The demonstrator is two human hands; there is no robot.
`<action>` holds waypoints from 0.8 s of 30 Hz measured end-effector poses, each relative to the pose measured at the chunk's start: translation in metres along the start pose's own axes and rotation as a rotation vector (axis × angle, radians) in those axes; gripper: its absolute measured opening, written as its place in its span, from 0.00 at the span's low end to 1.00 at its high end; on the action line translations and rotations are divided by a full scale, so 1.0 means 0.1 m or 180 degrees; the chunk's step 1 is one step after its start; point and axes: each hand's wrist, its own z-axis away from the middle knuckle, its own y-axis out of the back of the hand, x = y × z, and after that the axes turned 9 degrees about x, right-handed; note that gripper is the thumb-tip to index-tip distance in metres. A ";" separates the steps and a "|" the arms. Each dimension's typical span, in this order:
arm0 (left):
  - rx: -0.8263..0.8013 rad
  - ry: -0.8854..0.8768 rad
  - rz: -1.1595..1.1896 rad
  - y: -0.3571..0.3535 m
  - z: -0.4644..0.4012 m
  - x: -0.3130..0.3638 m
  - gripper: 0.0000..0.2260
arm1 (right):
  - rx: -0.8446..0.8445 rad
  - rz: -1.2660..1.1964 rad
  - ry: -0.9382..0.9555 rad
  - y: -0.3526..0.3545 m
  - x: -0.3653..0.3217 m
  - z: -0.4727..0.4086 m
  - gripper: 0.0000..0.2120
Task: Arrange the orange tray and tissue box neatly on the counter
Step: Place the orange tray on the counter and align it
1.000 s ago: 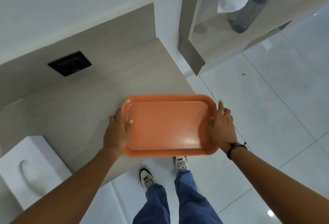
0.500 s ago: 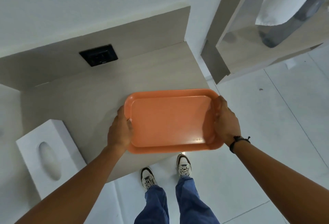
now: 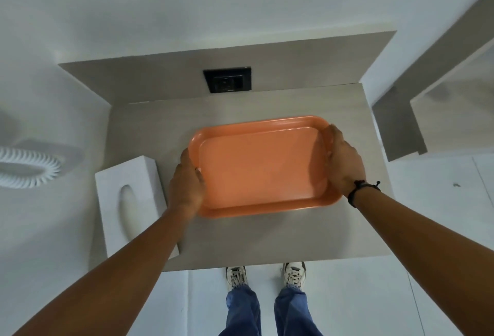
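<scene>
The orange tray (image 3: 256,167) is an empty rectangular tray over the middle of the light wood counter (image 3: 149,127), slightly turned. My left hand (image 3: 187,183) grips its left short rim and my right hand (image 3: 343,162) grips its right short rim. I cannot tell whether the tray rests on the counter or hovers just above it. The white tissue box (image 3: 128,202) lies at the counter's left end, oval slot facing up, close beside my left hand and partly hidden by my left forearm.
A black wall socket (image 3: 227,80) sits in the wood back panel behind the tray. A white coiled cord (image 3: 26,167) hangs at the far left. A wood shelf unit (image 3: 401,127) stands to the right. The counter's front edge runs above my shoes (image 3: 264,277).
The tray, held by both hands, has moved from overhanging the counter's front right edge to the middle of the counter. The view has swung so the tissue box now sits close to the tray.
</scene>
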 end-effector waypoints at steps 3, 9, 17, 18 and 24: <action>0.0029 0.0059 -0.0039 0.00 -0.04 -0.08 0.29 | -0.0031 -0.0018 0.0020 -0.08 -0.03 -0.03 0.51; 0.0155 0.0093 -0.0110 -0.09 -0.06 -0.15 0.30 | -0.0006 0.0031 0.0110 -0.13 -0.02 -0.04 0.40; 0.0352 -0.0078 -0.0095 -0.16 -0.06 -0.16 0.29 | -0.0074 0.0103 0.0097 -0.19 0.07 -0.02 0.35; 0.0532 -0.0245 -0.0040 -0.13 -0.01 -0.16 0.28 | -0.0013 0.0131 0.0104 -0.18 0.07 0.03 0.35; 0.0760 -0.1282 -0.0347 -0.22 0.95 -0.31 0.34 | 0.0248 0.0678 0.1103 -0.23 0.41 0.89 0.35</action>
